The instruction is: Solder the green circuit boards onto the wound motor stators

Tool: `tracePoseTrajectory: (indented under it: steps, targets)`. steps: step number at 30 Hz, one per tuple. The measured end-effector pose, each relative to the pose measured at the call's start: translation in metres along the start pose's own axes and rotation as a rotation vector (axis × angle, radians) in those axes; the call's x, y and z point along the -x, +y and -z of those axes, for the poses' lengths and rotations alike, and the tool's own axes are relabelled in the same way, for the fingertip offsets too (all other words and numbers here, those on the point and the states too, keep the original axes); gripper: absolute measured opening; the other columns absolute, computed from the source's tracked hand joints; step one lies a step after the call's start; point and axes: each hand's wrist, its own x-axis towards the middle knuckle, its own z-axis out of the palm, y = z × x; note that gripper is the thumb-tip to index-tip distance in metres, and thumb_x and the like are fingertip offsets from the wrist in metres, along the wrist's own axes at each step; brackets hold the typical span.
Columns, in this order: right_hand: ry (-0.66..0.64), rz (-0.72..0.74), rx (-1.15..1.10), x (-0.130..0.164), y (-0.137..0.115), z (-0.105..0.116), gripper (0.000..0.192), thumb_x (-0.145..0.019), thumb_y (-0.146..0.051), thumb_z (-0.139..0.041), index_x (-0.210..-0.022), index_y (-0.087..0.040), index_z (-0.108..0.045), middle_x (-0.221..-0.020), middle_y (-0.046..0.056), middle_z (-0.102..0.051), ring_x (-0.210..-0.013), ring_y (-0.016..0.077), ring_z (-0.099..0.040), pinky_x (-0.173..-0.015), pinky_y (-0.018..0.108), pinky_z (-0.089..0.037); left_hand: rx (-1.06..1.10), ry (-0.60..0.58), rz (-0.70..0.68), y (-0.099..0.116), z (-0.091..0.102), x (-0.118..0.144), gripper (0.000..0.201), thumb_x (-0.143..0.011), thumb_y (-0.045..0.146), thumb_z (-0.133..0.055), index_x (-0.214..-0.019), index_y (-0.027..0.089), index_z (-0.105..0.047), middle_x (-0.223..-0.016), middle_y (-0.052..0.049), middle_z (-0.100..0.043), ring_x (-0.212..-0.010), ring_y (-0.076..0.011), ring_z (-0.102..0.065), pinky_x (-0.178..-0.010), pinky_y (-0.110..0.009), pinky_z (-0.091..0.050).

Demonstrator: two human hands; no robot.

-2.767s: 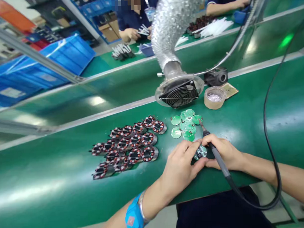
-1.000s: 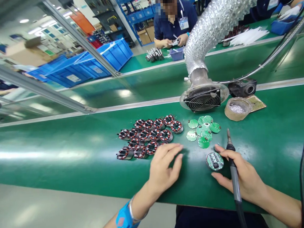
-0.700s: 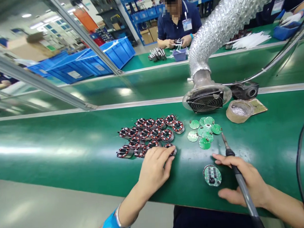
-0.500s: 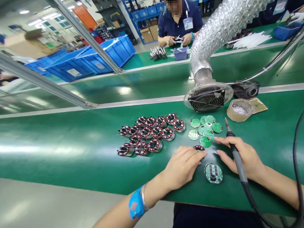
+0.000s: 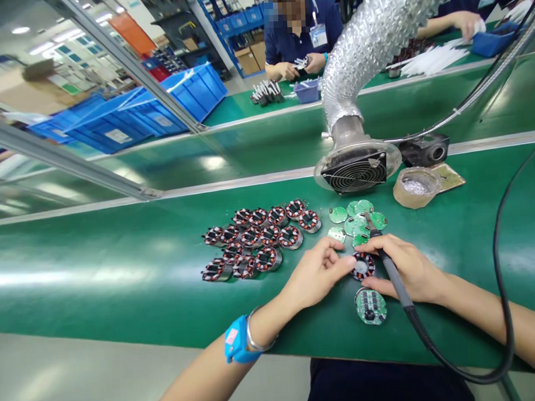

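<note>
A round motor stator [image 5: 363,267] with a dark and orange winding ring lies on the green bench between my hands. My left hand [image 5: 316,273] is at its left side, thumb tip against the rim and the other fingers partly curled, apart from the thumb. My right hand [image 5: 405,269] holds a soldering iron [image 5: 393,277], its tip pointing away over the green boards. Thumb and forefinger of that hand also reach around the stator's right side. Just below lies a round circuit board [image 5: 370,307] with black components, face up. Several green round boards [image 5: 358,218] lie loosely heaped beyond.
Several more stators [image 5: 260,239] stand grouped on the left. A fume extractor fan [image 5: 358,171] on a foil duct hangs behind the boards. A tape roll [image 5: 414,188] sits at right. The iron's cable loops at right. Across the bench, a co-worker [image 5: 303,38] handles parts.
My right hand has moved left with the soldering iron, up to the stator. My left hand has drawn back slightly, uncovering the stator, which now shows its ring face up.
</note>
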Motion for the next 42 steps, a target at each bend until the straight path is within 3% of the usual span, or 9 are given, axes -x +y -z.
tracePoseTrajectory:
  steps: [6, 11, 15, 18, 23, 30, 33, 37, 42]
  targets:
    - [0.015, -0.127, -0.032, 0.016, 0.008, 0.006, 0.042, -0.078, -0.036, -0.073, -0.111, -0.024, -0.051, -0.101, 0.005, -0.068, -0.087, 0.0199, -0.067, -0.074, 0.032, -0.056, 0.245, -0.123, 0.122, 0.005, -0.009, -0.009, 0.034, -0.077, 0.036, -0.068, -0.098, 0.017, -0.049, -0.062, 0.008, -0.052, -0.049, -0.0067, -0.051, -0.042, -0.016, -0.041]
    - [-0.037, -0.008, -0.017, 0.021, 0.011, 0.016, 0.049, -0.078, -0.028, -0.069, -0.121, -0.021, -0.047, -0.117, 0.011, -0.066, -0.102, 0.0241, -0.066, -0.086, 0.038, -0.055, 0.432, -0.048, 0.197, 0.001, -0.005, -0.014, 0.046, -0.074, 0.052, -0.069, -0.095, 0.016, -0.05, -0.063, 0.006, -0.054, -0.047, -0.0063, -0.053, -0.039, -0.015, -0.041]
    - [-0.016, -0.03, -0.058, 0.018, 0.012, 0.014, 0.041, -0.077, -0.02, -0.066, -0.113, -0.023, -0.049, -0.113, 0.009, -0.068, -0.098, 0.0219, -0.068, -0.083, 0.035, -0.056, 0.497, -0.151, 0.206, -0.002, -0.006, -0.015, 0.06, -0.066, 0.065, -0.07, -0.095, 0.018, -0.047, -0.069, 0.003, -0.058, -0.049, -0.0086, -0.056, -0.043, -0.02, -0.046]
    - [0.129, -0.213, -0.09, 0.019, 0.008, 0.008, 0.04, -0.074, -0.027, -0.073, -0.105, -0.025, -0.049, -0.112, 0.007, -0.069, -0.096, 0.0219, -0.069, -0.083, 0.035, -0.057, 0.252, -0.169, 0.133, 0.001, -0.011, -0.014, 0.059, -0.053, 0.056, -0.083, -0.082, 0.018, -0.047, -0.063, 0.006, -0.056, -0.048, -0.0073, -0.051, -0.044, -0.018, -0.041]
    - [0.331, -0.408, -0.045, 0.019, -0.008, -0.001, 0.046, -0.071, -0.04, -0.078, -0.104, -0.026, -0.051, -0.102, 0.004, -0.072, -0.077, 0.0206, -0.072, -0.068, 0.034, -0.061, -0.306, -0.012, -0.015, 0.016, -0.02, -0.014, 0.042, -0.057, 0.046, -0.084, -0.062, 0.017, -0.053, -0.056, 0.003, -0.058, -0.051, -0.0094, -0.05, -0.046, -0.019, -0.034]
    - [0.407, -0.368, -0.024, 0.016, -0.016, -0.005, 0.043, -0.073, -0.042, -0.077, -0.103, -0.025, -0.051, -0.105, 0.005, -0.071, -0.078, 0.0195, -0.073, -0.071, 0.031, -0.062, -0.394, 0.046, -0.095, 0.023, -0.026, -0.006, 0.011, -0.078, 0.026, -0.059, -0.075, 0.017, -0.066, -0.063, 0.001, -0.065, -0.052, -0.0105, -0.055, -0.051, -0.02, -0.039]
    - [0.368, -0.349, 0.028, 0.02, -0.012, -0.002, 0.041, -0.073, -0.039, -0.076, -0.101, -0.025, -0.049, -0.106, 0.005, -0.071, -0.08, 0.0194, -0.073, -0.073, 0.032, -0.061, -0.249, -0.056, 0.003, 0.021, -0.013, -0.007, 0.009, -0.072, 0.021, -0.055, -0.07, 0.016, -0.063, -0.061, 0.0, -0.062, -0.051, -0.01, -0.053, -0.049, -0.019, -0.039]
    - [0.207, -0.266, 0.034, 0.034, 0.0, 0.005, 0.037, -0.075, -0.031, -0.074, -0.1, -0.025, -0.047, -0.109, 0.005, -0.069, -0.094, 0.0201, -0.07, -0.082, 0.032, -0.058, 0.025, -0.389, 0.285, 0.019, 0.025, -0.01, 0.007, -0.061, 0.02, -0.055, -0.063, 0.014, -0.057, -0.053, 0.001, -0.057, -0.044, -0.0077, -0.049, -0.043, -0.018, -0.039]
    - [0.094, -0.148, -0.025, 0.044, 0.01, 0.006, 0.037, -0.078, -0.027, -0.072, -0.104, -0.024, -0.046, -0.112, 0.007, -0.068, -0.102, 0.0191, -0.067, -0.087, 0.03, -0.055, 0.151, -0.405, 0.31, 0.019, 0.027, -0.017, 0.034, -0.065, 0.042, -0.069, -0.076, 0.014, -0.055, -0.065, -0.002, -0.064, -0.049, -0.009, -0.055, -0.042, -0.018, -0.043]
